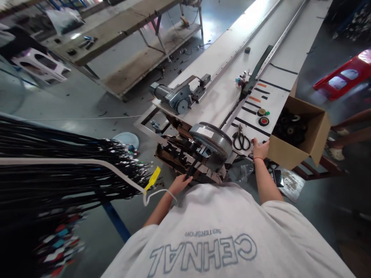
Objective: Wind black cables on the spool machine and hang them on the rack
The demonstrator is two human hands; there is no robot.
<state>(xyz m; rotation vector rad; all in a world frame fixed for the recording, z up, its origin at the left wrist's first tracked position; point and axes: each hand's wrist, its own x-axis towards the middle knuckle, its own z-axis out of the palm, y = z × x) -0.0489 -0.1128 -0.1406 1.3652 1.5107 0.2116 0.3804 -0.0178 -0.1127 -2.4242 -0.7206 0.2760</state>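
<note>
My left hand (180,183) is closed around a black, strip-like piece (191,169) at the near side of a round grey machine (222,139). What this piece belongs to is not clear. My right hand (261,150) is at the near right corner of the white table, fingers bent over its edge; a small red spot shows at the thumb, and whatever lies under the fingers is hidden. Just left of it lie black-handled scissors (238,143). A black cable bundle (232,112) runs from the machine up the table to a cluster of small connectors (242,79).
Tape rolls (263,121) and tape strips (252,122) are on the white table (226,87), beside a motor unit (174,96). An open cardboard box (317,133) stands right, near a person's legs (353,135). Hanging black cables (72,170) fill the left. A red stool (342,77) stands farther off.
</note>
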